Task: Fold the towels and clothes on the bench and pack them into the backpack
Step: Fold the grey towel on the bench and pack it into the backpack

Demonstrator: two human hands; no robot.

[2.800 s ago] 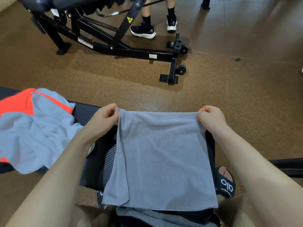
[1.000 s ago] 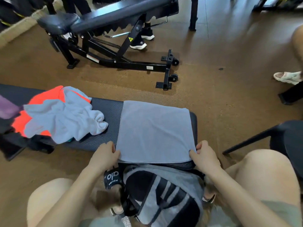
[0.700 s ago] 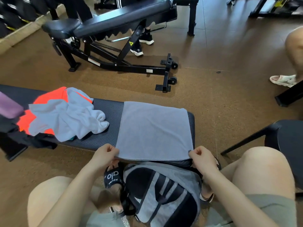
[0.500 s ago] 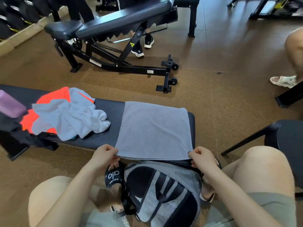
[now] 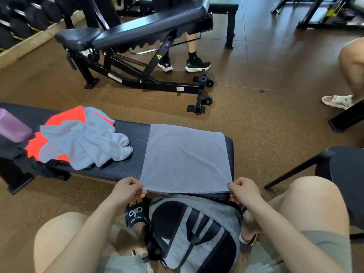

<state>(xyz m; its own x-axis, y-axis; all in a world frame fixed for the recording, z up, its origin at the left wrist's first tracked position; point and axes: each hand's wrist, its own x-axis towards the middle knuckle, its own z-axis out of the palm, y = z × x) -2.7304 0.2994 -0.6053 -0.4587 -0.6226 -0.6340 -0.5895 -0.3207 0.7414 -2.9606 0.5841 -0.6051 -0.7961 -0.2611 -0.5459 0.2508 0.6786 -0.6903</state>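
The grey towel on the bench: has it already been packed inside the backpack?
No, the grey towel lies spread flat on the bench, both hands pinching its near corners, while the backpack sits on the floor below.

- You get even, fairly bright indoor light — the brown floor (image 5: 266, 119) and grey towel (image 5: 185, 158) read clearly.
- Glossy highlights sit along the incline bench pad (image 5: 149, 24), so light seems to fall from above and the far side.
- Shadows stay soft, pooling under the flat bench (image 5: 130, 134) and the backpack (image 5: 193, 233).
- Your wide lens bends lines near the edges; corners look slightly smeared, with far equipment softest.
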